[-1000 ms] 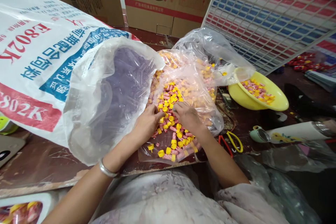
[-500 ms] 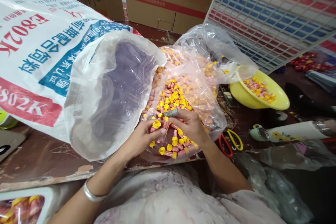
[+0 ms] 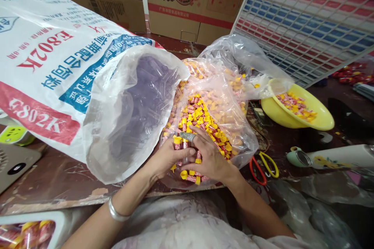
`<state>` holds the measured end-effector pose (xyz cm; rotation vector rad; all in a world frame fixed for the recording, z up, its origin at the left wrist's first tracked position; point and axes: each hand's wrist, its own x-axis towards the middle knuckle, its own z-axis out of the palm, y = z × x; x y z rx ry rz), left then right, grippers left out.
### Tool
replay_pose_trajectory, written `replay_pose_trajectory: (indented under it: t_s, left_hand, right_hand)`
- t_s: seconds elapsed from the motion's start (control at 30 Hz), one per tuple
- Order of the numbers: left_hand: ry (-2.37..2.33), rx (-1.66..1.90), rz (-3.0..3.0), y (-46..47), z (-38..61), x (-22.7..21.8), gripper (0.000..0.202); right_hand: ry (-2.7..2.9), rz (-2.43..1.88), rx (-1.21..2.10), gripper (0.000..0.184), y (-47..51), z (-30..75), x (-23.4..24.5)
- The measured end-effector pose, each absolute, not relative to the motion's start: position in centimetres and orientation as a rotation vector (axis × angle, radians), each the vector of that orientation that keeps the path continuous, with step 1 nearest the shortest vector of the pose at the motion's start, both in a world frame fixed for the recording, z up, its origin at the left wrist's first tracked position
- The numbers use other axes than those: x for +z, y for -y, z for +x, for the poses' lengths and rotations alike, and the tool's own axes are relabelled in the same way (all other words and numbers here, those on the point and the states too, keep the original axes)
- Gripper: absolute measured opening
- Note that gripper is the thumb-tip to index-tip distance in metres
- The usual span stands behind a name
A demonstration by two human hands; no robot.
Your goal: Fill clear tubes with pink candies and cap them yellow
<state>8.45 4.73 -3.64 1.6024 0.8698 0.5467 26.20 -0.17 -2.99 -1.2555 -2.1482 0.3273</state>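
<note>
A clear plastic bag (image 3: 233, 124) lies open in front of me, full of small tubes of pink sweets with yellow caps (image 3: 204, 118). My left hand (image 3: 163, 159) is closed round one such yellow-capped tube (image 3: 177, 142), held upright at the near end of the pile. My right hand (image 3: 209, 159) presses against it from the right, fingers curled, with a grey wrap on the forefinger tip. What the right fingers pinch is hidden. A silver bangle (image 3: 115, 212) sits on my left wrist.
A big white printed sack (image 3: 52, 70) with a clear liner of empty tubes (image 3: 140, 105) lies at left. A yellow bowl (image 3: 321, 122) of sweets stands at right, with scissors (image 3: 263, 163) and a white bottle (image 3: 330, 157) nearer. Cardboard boxes (image 3: 187, 4) and a grid board (image 3: 306, 15) stand behind.
Both hands drew back from the pile toward me and came together. My left hand picked up a yellow-capped tube and now holds it upright against my right hand.
</note>
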Motion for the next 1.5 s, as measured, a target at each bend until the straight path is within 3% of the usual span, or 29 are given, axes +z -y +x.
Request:
replay_pose_trajectory:
  t_s: [0.1,0.23,0.3,0.43,0.53,0.7,0.8,0.93,1.13,1.23,1.37,1.5]
  left_hand:
    - [-1.128,0.569,1.966,-7.3,8.4,-2.8,0.012]
    - [-1.368,0.597,2.205,-11.1,9.0,-2.0,0.029]
    - [-1.421,0.569,2.302,-12.3,9.6,-2.1,0.031]
    - [-1.473,0.522,2.422,-12.7,9.7,-2.8,0.027]
    - [-1.437,0.627,2.370,-11.7,8.0,-2.8,0.020]
    - [-1.116,0.901,1.599,-8.3,4.9,-2.4,0.029]
    - [-1.038,1.016,1.357,-5.9,4.5,-2.6,0.026]
    - [-1.027,1.231,1.679,-3.3,4.3,-2.8,0.019]
    - [-0.725,1.376,2.320,-2.1,3.6,-2.5,0.029]
    - [-0.600,1.400,2.485,-2.3,3.6,-2.5,0.035]
    - [-0.612,1.449,2.507,-2.3,3.9,-3.1,0.034]
    - [-0.828,1.310,2.246,-1.7,4.2,-3.6,0.029]
  right_hand:
    - [2.057,-1.415,0.286,0.061,-0.5,28.4,-2.7]
    - [2.001,-1.737,0.061,0.015,-2.1,30.3,-2.9]
    - [2.138,-1.801,0.052,0.005,-3.3,30.0,-3.1]
    - [2.331,-1.809,0.057,0.018,-5.6,28.2,-3.9]
    - [2.332,-1.769,0.112,0.016,-6.9,27.5,-4.7]
    - [2.151,-1.755,0.207,0.007,-6.8,27.9,-5.0]
    - [1.713,-1.563,0.562,0.010,-5.4,27.8,-4.2]
    - [1.096,-1.118,1.188,0.030,-3.3,26.5,-3.4]
    - [0.956,-0.999,1.553,0.027,-1.3,24.6,-3.8]
    - [1.016,-0.951,1.533,0.038,-0.6,24.0,-3.6]
    - [1.253,-0.885,1.540,0.069,0.1,23.8,-2.7]
    - [1.453,-1.099,1.209,0.058,0.4,24.1,-2.4]
